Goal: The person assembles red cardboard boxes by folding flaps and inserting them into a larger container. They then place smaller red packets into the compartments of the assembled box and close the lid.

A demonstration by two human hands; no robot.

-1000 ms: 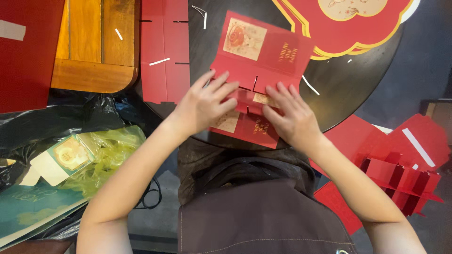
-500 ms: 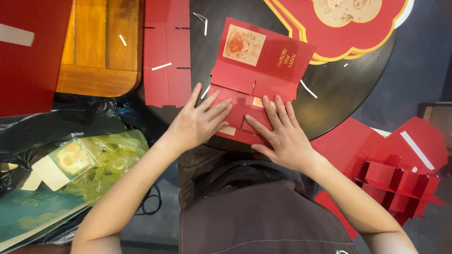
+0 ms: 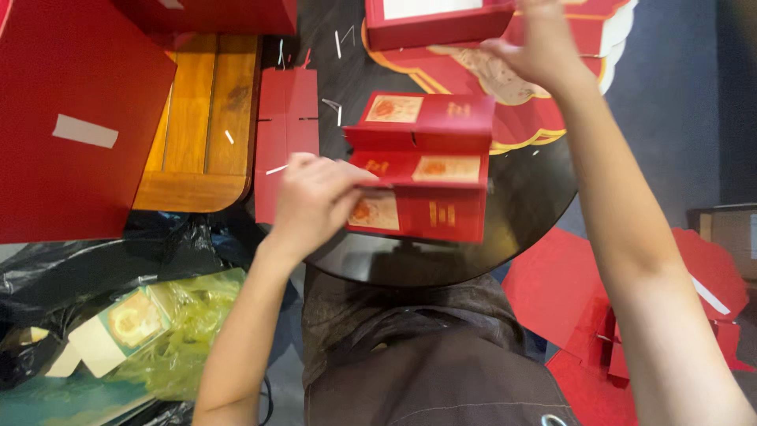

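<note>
Left hand [image 3: 315, 197] has its grip pinched on the left edge of the folded red card box [image 3: 422, 170], which lies on the dark round tabletop [image 3: 520, 205]. Right hand [image 3: 540, 51] reaches far up to the red tray [image 3: 438, 24], fingers curled at its edge; grip there unclear.

folded red card package [image 3: 426, 177] lies flat near front edge of round dark tabletop [image 3: 520, 205], three stacked panels, each with cream-and-gold rectangular labels. left hand [image 3: 315, 201] grips its left edge. red box [image 3: 438, 24] with pale inset panel sits at far edge; right hand [image 3: 540, 47] touches its right end. beneath it, red scalloped flat card [image 3: 544, 102] with gold border. plain red flat strip [image 3: 285, 126] at left edge of tabletop. large red sheet [image 3: 71, 118] with white tape strip off to left. green-and-cream packet [image 3: 130, 323] in yellow-green plastic wrap at lower left.
</note>
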